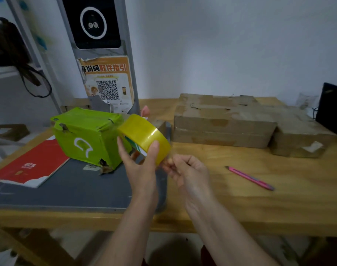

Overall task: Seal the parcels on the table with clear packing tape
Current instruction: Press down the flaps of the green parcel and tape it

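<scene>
The left hand [139, 162] holds a yellowish-clear roll of packing tape [144, 136] raised above the wooden surface [240, 198], thumb on the outer face and fingers through the core; its grip is closed around the roll. The right hand [185, 169] sits just beside the roll's lower edge, fingertips pinched together at the tape's rim; the view is blurred there, so whether a loose tape end lies between them cannot be told.

A green plastic-wrapped box parcel [87, 135] stands tilted on a dark grey flat platform [67, 191], just left of the roll. A red booklet with white edging [31, 166] lies partly on that platform, touching the green parcel's left side. Two flat brown cardboard parcels rest toward the far right of the surface: the larger [221, 123] and a smaller one [300, 139] touching its right end. A pink utility knife [249, 178] lies on the surface between the hands and the cardboard parcels, apart from both.
</scene>
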The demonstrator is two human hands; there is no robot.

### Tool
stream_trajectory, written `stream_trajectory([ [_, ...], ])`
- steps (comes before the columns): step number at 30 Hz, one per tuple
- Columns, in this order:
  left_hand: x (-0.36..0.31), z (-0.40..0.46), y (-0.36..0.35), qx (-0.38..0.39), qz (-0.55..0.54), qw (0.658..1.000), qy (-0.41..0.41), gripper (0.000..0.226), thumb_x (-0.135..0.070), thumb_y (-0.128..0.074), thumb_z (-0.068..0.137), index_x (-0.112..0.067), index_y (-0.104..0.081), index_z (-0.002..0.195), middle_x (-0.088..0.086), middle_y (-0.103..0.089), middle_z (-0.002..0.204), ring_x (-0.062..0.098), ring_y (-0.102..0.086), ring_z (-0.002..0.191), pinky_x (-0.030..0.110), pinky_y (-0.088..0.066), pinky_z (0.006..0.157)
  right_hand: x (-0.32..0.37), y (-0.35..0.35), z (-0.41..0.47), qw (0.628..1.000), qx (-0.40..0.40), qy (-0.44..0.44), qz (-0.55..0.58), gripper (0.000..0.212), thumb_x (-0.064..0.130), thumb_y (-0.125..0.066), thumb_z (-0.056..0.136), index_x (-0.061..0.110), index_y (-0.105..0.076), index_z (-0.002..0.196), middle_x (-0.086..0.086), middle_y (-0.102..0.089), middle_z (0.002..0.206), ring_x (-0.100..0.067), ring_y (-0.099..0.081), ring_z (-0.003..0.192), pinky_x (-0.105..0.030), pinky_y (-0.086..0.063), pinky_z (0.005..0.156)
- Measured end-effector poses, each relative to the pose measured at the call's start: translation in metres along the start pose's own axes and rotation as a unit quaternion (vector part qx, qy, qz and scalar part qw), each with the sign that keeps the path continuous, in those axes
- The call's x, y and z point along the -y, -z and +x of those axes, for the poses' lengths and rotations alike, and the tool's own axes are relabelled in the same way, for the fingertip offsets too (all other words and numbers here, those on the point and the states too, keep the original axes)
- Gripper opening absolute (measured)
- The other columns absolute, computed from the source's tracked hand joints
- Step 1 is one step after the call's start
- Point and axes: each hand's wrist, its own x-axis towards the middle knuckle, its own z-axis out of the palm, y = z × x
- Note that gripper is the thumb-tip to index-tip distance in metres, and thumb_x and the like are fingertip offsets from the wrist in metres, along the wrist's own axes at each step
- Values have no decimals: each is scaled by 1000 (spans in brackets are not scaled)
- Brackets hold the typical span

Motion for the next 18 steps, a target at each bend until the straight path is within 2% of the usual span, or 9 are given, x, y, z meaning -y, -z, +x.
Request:
stream_trajectory([
  [4, 1, 11, 17, -21, 8, 1000, -13, 121, -44, -89, 49, -57, -20, 148, 3, -42, 147, 23, -52, 131, 57, -49, 100, 10, 6, -4, 999, 38, 6, -16, 18, -3, -53, 94, 2, -59, 79, -6, -63, 64, -17, -63, 64, -27, -56, 66],
  [7, -3, 24, 33, 9, 21, 1000, 3, 133, -42, -88, 45, -50, -10, 152, 0, -38, 153, 21, -49, 134, 56, -45, 105, 10, 8, 9, 995, 39, -64, -61, 15, -3, -56, 93, 1, -57, 79, -9, -60, 63, -19, -61, 61, -25, -55, 57],
  [10, -6, 33, 48, 8, 45, 999, 27, 146, -52, -92, 38, -47, -4, 154, 0, -32, 157, 20, -44, 138, 55, -44, 107, -2, 9, 20, 985, 24, -117, -122, 15, 0, -66, 88, 2, -56, 77, -9, -58, 60, -18, -60, 55, -24, -53, 51],
  [14, -3, 30, 58, -5, 139, 990, -20, 141, -54, -87, 38, -50, -5, 153, 4, -27, 154, 18, -46, 133, 44, -48, 103, -20, 12, 31, 973, -10, -133, -190, 21, 3, -71, 86, 4, -55, 71, -8, -57, 54, -19, -56, 51, -25, -50, 48],
  [18, 0, 34, 60, -11, 135, 990, -32, 140, -57, -86, 38, -49, -8, 153, 5, -29, 152, 20, -48, 132, 38, -50, 98, -27, 13, 35, 966, -15, -148, -212, 18, 6, -73, 84, 5, -60, 72, -6, -62, 54, -15, -56, 47, -22, -48, 44],
])
